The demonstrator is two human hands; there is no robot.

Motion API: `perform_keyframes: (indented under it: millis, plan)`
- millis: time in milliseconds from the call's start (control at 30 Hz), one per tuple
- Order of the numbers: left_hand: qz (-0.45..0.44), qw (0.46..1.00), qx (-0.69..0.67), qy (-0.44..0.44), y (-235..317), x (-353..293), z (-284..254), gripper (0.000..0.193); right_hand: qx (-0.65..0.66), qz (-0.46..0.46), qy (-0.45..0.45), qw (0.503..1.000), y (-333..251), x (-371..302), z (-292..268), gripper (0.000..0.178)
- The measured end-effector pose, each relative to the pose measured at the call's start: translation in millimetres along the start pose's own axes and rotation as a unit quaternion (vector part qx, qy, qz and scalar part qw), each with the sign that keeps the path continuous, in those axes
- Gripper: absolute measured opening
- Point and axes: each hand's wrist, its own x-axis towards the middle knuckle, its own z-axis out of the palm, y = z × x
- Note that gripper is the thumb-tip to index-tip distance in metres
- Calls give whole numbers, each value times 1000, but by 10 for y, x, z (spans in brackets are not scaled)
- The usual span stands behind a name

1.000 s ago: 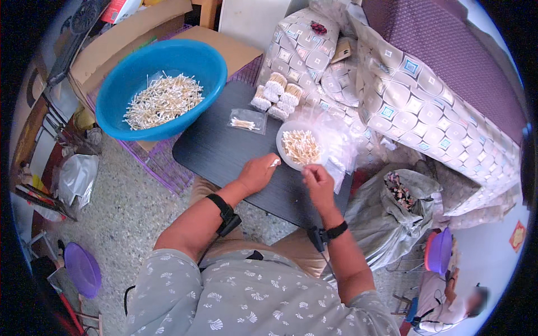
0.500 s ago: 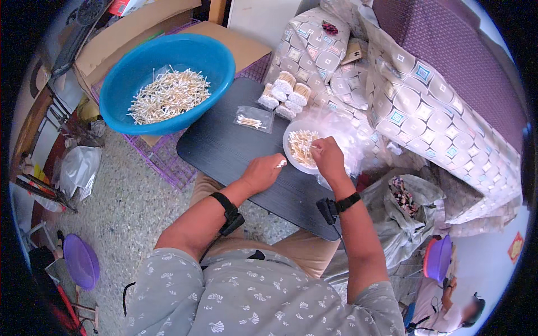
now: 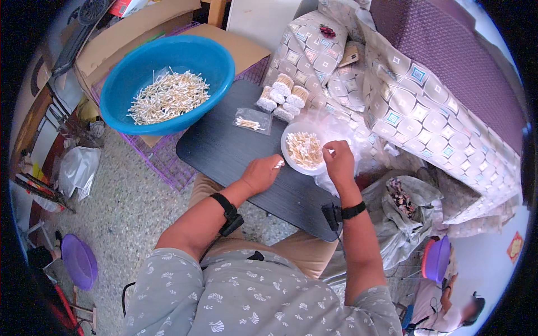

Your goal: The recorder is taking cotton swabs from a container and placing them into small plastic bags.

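Note:
Over the dark table (image 3: 224, 151), my left hand (image 3: 261, 173) is closed around cotton swabs, whose white tips (image 3: 279, 164) poke out by the thumb. My right hand (image 3: 339, 161) is at the right rim of a white bowl (image 3: 286, 150), its thumb and finger pinched on a cotton swab (image 3: 329, 151) of which only a white end shows. Loose cotton swabs (image 3: 304, 149) fill the bowl. Farther back lies a clear plastic bag (image 3: 253, 120) with a few swabs in it. Several round bundles of swabs (image 3: 283, 92) are stacked behind the bowl.
A big blue basin (image 3: 218, 61) of loose swabs stands at the back left, on cardboard and a purple wire rack. Thin clear plastic bags (image 3: 342, 129) lie right of the bowl. A patterned cloth cover (image 3: 431, 123) rises beyond. Another person (image 3: 448, 308) sits at the lower right.
My right hand has moved from above the bowl's swabs to the right, out to its rim. My left hand has hardly moved.

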Motion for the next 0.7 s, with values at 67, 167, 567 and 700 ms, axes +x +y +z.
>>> perform_keyframes:
  millis: [67, 167, 567, 700]
  plan:
    - [5, 1000, 2, 3, -28, -8, 6, 12, 33, 16, 45, 998, 31, -72, -31, 8]
    - [-3, 999, -28, 15, -17, 2, -3, 13, 197, 125, 76, 969, 73, -290, 66, 10]
    - [-94, 979, -180, -34, -17, 89, -159, 17, 540, 288, -2, 791, -379, -913, 736, 12]
    - [-98, 981, -163, -34, -47, 88, -146, 23, 503, 268, -10, 822, -425, -919, 819, 10]
